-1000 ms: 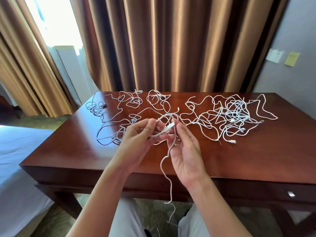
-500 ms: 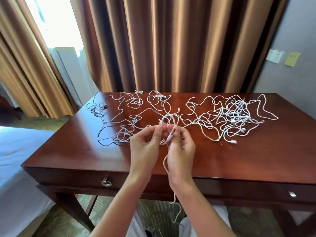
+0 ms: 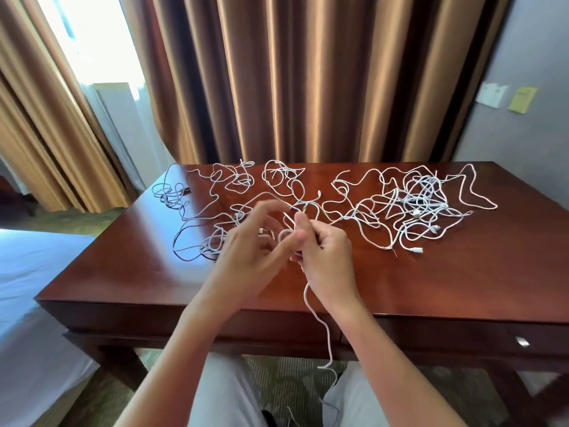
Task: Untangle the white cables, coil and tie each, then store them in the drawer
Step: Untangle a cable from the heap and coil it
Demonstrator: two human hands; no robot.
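Several white cables lie tangled across the dark wooden desk (image 3: pixel 123 272), with a dense knot on the right (image 3: pixel 421 201) and looser loops on the left (image 3: pixel 191 223). Above the desk's middle, my right hand (image 3: pixel 326 254) grips one white cable (image 3: pixel 317 322), whose free end hangs over the front edge toward my lap. My left hand (image 3: pixel 252 245) is motion-blurred beside it, fingers spread, one fingertip meeting my right thumb at a small loop of that cable. A drawer front with a metal pull (image 3: pixel 522 342) shows at the desk's lower right.
Brown curtains (image 3: pixel 308 81) hang right behind the desk. A bed with a white sheet (image 3: pixel 27 288) stands close on the left. The grey wall on the right carries a switch plate (image 3: pixel 492 94) and a yellow note (image 3: pixel 522 99). My knees are under the desk edge.
My left hand has let go of the cable end and spread its fingers, moving quickly. My right hand keeps its grip, and the dangling cable end has swung slightly.
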